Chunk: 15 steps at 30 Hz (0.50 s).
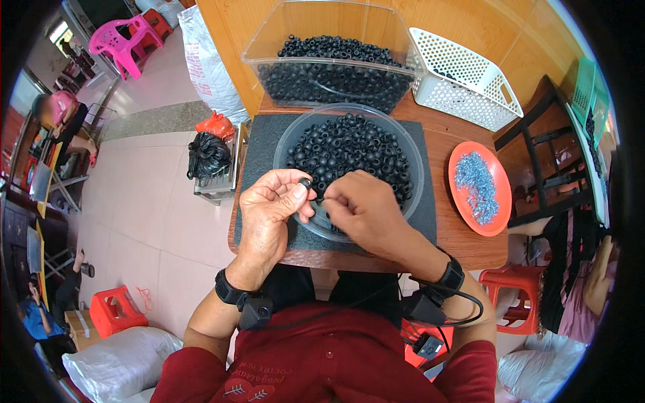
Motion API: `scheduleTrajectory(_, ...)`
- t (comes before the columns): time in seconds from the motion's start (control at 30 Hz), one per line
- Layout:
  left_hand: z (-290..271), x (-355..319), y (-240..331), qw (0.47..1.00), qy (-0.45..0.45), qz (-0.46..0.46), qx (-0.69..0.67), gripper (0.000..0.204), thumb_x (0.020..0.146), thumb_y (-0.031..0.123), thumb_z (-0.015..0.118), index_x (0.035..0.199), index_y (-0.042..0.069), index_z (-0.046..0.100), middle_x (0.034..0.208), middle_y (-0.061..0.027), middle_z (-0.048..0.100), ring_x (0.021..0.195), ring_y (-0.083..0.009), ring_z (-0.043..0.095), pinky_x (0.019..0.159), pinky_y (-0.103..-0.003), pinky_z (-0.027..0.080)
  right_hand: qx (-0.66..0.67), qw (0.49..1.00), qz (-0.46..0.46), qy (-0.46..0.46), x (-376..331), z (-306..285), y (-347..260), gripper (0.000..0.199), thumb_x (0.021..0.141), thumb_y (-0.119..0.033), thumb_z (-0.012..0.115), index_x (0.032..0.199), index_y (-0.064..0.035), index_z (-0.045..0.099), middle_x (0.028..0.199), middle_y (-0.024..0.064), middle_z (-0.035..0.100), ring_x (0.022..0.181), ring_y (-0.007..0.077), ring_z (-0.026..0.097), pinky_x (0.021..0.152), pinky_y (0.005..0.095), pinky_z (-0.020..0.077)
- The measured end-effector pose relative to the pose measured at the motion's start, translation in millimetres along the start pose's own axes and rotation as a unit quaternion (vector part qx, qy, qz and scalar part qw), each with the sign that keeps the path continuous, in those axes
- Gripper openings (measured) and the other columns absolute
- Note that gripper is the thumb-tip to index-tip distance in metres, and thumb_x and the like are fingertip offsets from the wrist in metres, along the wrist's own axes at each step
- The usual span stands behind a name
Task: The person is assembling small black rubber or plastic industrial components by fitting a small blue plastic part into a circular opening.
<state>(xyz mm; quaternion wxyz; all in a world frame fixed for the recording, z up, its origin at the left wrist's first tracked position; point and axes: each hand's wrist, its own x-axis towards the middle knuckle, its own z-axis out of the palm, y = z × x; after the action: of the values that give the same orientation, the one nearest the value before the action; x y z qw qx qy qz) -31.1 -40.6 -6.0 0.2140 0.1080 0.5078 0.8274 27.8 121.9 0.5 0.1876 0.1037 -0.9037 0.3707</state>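
Between the thumb and forefinger of my left hand [265,211] is a small round black part [306,183] with a hole in it. My right hand [366,205] is just to its right, thumb and fingers pinched together; whatever they may hold is hidden. Both hands are over the near side of a round clear tub [280,151], partly covering its rim. Many similar black parts [349,141] are heaped in the tub, which rests on a dark grey mat [259,144]. To the right, an orange plate [500,201] carries a pile of small shiny bluish-clear pieces [476,185].
Behind the tub stands a clear rectangular bin [269,50] of black parts, with a white perforated basket [463,91] beside it. A black bag [207,156] sits on a low stand at left. Red stools [114,310] and sacks [124,359] flank me. Other people sit at both sides.
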Motion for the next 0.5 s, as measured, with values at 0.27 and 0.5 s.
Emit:
scheduleTrajectory(0.27, 19.4, -2.4, -7.8, 0.999, -0.048, -0.02, 0.001, 0.018, 0.084, 0.007, 0.064, 0.099, -0.003, 0.06, 0.083, -0.0093, 0.065, 0.064, -0.0117, 0.06, 0.055, -0.022, 0.046, 0.442, 0.859, 0.249, 0.069, -5.2, -16.8, -4.6, 0.013, 0.084, -0.009, 0.063, 0.093, -0.001, 0.065, 0.077, 0.0027, 0.065, 0.065, 0.0042, 0.056, 0.055, 0.0173, 0.0415)
scheduleTrajectory(0.5, 25.4, -4.3, -9.8, 0.998, -0.058, -0.023, 0.013, 0.018, 0.084, 0.007, 0.065, 0.098, -0.003, 0.061, 0.082, -0.0082, 0.065, 0.063, -0.0112, 0.058, 0.055, -0.021, 0.046, 0.496, 0.822, 0.253, 0.123, -12.7, -7.5, -6.4, 0.012, 0.084, -0.01, 0.063, 0.094, -0.0018, 0.065, 0.077, 0.0016, 0.065, 0.066, 0.0039, 0.056, 0.054, 0.0168, 0.0394)
